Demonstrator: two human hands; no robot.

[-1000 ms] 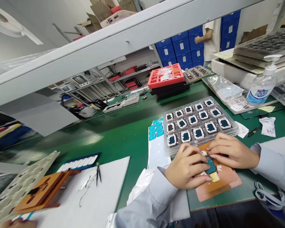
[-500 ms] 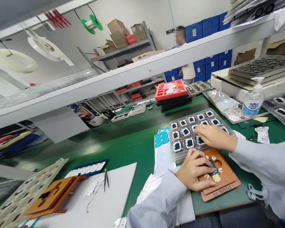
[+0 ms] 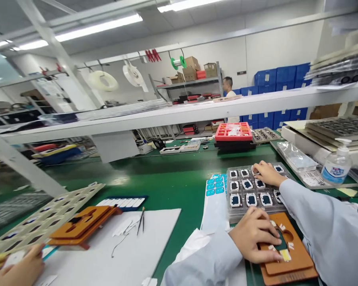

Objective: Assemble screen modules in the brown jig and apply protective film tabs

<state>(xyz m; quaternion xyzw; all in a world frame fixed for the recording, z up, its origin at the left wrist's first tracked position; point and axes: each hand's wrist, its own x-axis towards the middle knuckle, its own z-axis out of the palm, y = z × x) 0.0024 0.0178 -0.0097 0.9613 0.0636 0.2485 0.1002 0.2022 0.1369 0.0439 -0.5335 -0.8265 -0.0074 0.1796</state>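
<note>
The dark green piece lies in the orange jig, with pale tabs around it and a yellow tab at its near end; that much looks done, though whether it is seated fully cannot be told; the left hand rests over it, thumb and fingers apart; the right hand reaches over the clear tray, and whether its fingertips are closed on a frame cannot be told; white-rimmed frames sit in the visible pockets, so any work on them seems unfinished; blue pads remain at the top of the backing sheet, its lower part bare, which suggests partial use; the green desk also carries tweezers on a white mat and a pump bottle; beyond the white shelf, a person is near blue bins in a strip-lit room
</note>
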